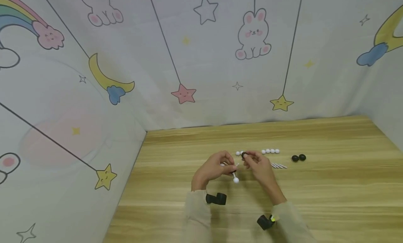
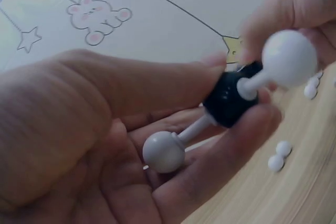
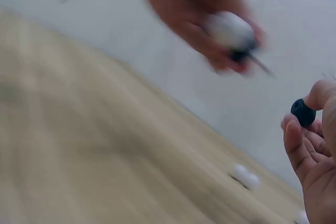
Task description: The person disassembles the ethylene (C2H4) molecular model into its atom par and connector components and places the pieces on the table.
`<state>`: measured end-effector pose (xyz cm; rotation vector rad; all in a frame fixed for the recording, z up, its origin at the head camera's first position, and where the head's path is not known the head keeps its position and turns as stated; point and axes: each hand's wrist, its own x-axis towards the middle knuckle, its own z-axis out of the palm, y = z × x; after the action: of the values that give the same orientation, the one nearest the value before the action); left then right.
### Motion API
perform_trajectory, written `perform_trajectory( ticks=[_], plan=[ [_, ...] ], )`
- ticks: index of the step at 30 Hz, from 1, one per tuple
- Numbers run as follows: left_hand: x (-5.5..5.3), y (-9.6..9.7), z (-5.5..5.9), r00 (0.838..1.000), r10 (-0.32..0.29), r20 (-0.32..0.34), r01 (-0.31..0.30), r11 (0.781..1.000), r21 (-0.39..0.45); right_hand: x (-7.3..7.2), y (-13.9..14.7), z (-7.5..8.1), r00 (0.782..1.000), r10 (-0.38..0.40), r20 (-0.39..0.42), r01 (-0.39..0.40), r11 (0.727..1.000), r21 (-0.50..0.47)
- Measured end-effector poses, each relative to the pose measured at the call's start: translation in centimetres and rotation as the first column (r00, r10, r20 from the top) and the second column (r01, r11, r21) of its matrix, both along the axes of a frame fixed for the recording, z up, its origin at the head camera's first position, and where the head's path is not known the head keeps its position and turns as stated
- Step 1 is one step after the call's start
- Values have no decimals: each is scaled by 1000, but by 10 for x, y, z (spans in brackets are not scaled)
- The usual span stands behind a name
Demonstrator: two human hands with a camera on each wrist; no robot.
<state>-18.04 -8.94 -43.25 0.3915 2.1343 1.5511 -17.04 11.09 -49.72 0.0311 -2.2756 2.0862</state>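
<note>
My left hand (image 1: 214,167) pinches the black ball (image 2: 229,103) of a molecular model between thumb and fingers. Short white sticks join it to two white balls, one raised toward the camera (image 2: 290,57) and one over the palm (image 2: 164,152). In the right wrist view, a thin bare stick (image 3: 261,65) juts out of the same piece. Across from it, my right hand (image 1: 259,167) holds a separate black ball (image 3: 303,113) by its sides, fingertips and thumb on it; a small hole shows in its surface. A narrow gap parts the two hands in the head view.
Behind the hands, white balls (image 1: 270,151) lie in a row on the wooden table (image 1: 163,201), with another white ball (image 1: 238,153) farther left. White sticks (image 1: 279,166) lie right of the right hand, near two black balls (image 1: 298,158). A printed cloth (image 1: 217,68) hangs behind.
</note>
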Motion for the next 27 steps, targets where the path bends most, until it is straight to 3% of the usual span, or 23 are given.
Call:
perform_trajectory(
  ticks=[4,12,17,20,23,27],
  plan=[
    [1,-10,0,1000,23,19,-23,1000,10,-4,30,4,995,-98,-24,98,995,16],
    [-2,-14,-3,999,34,-23,-34,999,7,-1,59,10,993,-102,-65,108,991,81],
    [-2,-14,-5,998,51,-35,-52,999,-8,4,74,10,980,-180,-85,193,966,174],
    [-3,-15,-6,998,52,-42,-53,999,-10,6,87,10,947,-312,-69,319,910,264],
    [-3,-16,-6,997,54,-52,-55,998,-7,6,104,10,889,-454,-65,446,823,351],
    [-3,-18,-5,996,55,-65,-56,998,-10,7,126,4,832,-550,-68,518,729,446]
  ],
)
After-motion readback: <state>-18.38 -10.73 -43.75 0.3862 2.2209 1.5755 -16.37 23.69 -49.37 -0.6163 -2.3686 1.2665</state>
